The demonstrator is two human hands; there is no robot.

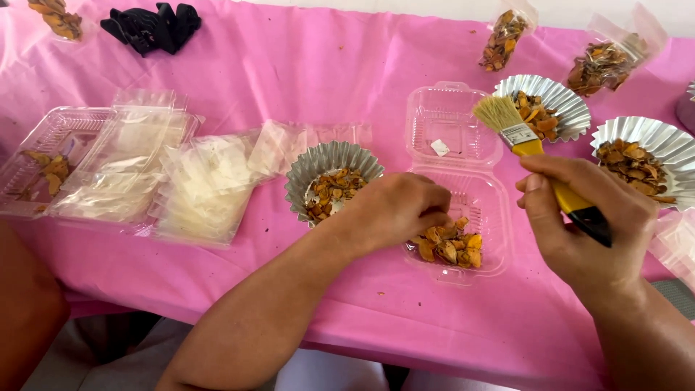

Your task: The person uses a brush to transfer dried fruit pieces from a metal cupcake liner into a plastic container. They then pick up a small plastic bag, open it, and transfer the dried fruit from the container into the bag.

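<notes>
Head view: left hand (394, 210) pinches orange dried pieces (449, 246) in the open clear clamshell box (499, 217); right hand (579, 224) grips a yellow-handled brush (532, 148). Brush bristles hover near the foil cups (572, 98); a careless sweep could scatter pieces.

The tablecloth (289, 65) is thin pink plastic, smooth with soft creases. The open box (452, 137) is clear, shiny plastic. The cups (329, 161) are crinkly silver foil that shines. The dried pieces (449, 246) look rough, dry and matt. The brush (539, 156) has pale stiff bristles, a shiny metal band and a glossy yellow handle. The little bags (206, 185) are clear, thin plastic.
</notes>
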